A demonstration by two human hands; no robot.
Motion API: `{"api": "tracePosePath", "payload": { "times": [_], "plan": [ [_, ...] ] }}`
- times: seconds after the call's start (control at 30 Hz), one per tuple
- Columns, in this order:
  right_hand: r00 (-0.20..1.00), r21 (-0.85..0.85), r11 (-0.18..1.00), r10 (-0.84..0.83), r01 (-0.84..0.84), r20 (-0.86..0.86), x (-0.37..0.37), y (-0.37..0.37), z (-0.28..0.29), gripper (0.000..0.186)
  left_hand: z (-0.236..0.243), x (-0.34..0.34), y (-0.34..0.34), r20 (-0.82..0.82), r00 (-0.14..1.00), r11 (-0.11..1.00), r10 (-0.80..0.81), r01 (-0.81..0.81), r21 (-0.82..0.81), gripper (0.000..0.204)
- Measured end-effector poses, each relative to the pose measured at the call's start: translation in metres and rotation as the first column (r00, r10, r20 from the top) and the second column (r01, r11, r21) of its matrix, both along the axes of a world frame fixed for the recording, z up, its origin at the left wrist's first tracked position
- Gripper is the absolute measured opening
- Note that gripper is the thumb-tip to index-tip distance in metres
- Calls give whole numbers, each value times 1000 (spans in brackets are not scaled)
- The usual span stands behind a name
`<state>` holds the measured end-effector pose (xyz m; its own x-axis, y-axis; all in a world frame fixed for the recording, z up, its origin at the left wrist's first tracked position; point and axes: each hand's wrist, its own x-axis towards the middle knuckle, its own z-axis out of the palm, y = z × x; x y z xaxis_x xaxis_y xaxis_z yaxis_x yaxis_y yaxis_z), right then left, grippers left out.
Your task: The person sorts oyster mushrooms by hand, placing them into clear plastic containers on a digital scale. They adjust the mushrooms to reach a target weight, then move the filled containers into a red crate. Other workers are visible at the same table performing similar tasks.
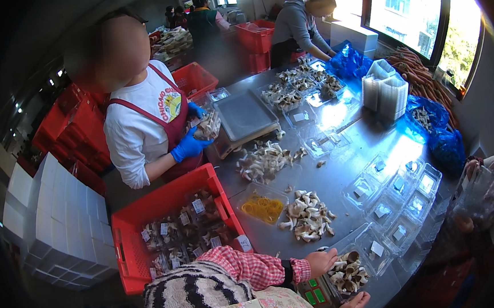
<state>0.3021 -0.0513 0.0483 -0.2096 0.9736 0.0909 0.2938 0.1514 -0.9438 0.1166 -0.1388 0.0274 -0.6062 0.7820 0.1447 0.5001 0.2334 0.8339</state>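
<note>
Portion of mushrooms [349, 274] is lower right of centre, between both hands, apparently on a small scale [326, 298]; the contact underneath is hidden. Placement there probably lets the platform carry the load.

Left hand [321, 262]: at the portion's upper-left edge, fingers bent toward it. Right hand [352, 305]: just below, palm partly up, fingers curled. Can't tell if either set pinches anything. Flanking hands would suit steadying from two sides.

Nearby on the metal surface [340, 173]:
- 2 loose heaps: near mushroom heap [308, 215] at centre, far mushroom heap [266, 161] above it. Both within reach, likely why they're there.
- 1 clear tub [285, 195] left of the near heap; presumably keeps the yellow bands [263, 209] from scattering. Too tangled to count.
- About 9 clear trays [386, 220] at right, side by side, most with a pale insert; overlap and glare make that count soft.

Left of that: 1 red crate [148, 209] of labelled packs [184, 218], over ten, labels mostly up, probably for easy reading.

Farther out: 1 co-worker in blue gloves [188, 146], two hands around one pack [207, 126], beside 1 larger scale [247, 114]. Upper right: 2 blue bags [350, 62], 1 block of nested containers [384, 90], carrots [413, 73] uncountable.
</note>
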Motion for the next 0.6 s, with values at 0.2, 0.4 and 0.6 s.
{"api": "tracePosePath", "payload": {
  "times": [0.2,0.4,0.6],
  "plan": [
    [1000,-5,1000,-9,9,22,0,-1,3,22,3,0,0,35,999,998,-7,9,-62,16],
    [1000,13,1000,7,-7,-29,5,8,-22,20,3,-1,0,1,1000,1000,-1,1,17,17],
    [983,-38,998,38,-46,-181,9,16,-49,15,6,-2,1,59,998,988,8,1,-156,17]
  ]
}}
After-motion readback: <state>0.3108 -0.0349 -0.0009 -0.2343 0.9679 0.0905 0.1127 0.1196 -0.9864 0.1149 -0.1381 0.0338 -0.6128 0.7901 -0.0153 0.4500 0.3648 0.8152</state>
